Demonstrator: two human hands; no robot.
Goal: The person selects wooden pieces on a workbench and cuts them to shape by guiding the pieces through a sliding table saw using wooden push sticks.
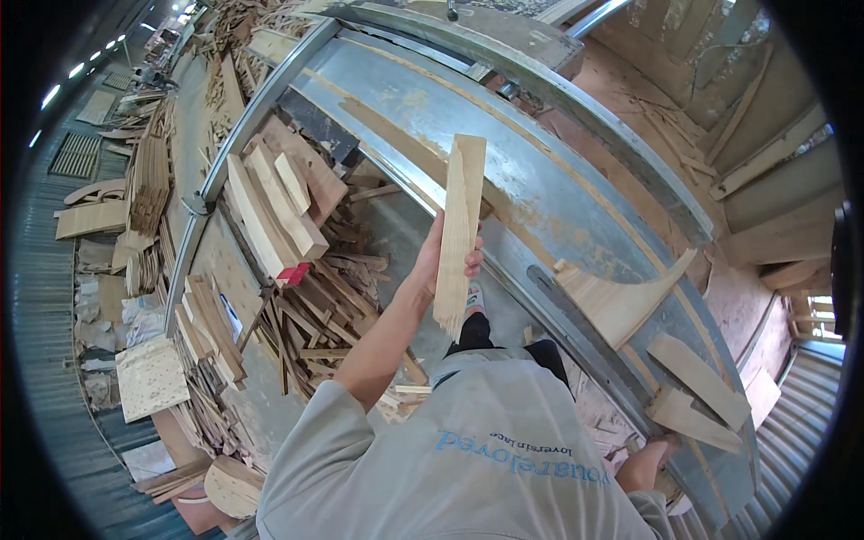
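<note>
Above the metal table, left hand grips wood strip

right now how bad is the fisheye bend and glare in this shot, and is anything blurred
Head view: strong fisheye bend, the metal table edges curve toward the black rim; bright blown-out patch at the window on the right; the wood strip in the left hand is sharp, no motion blur.

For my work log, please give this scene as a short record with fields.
Place: wood workshop, seen from the head camera
Left hand: raised, gripping a long wooden offcut
Right hand: low at the metal table, near flat wood pieces; grip unclear
On table: curved wooden piece
Left side: scrap wood pile
</note>
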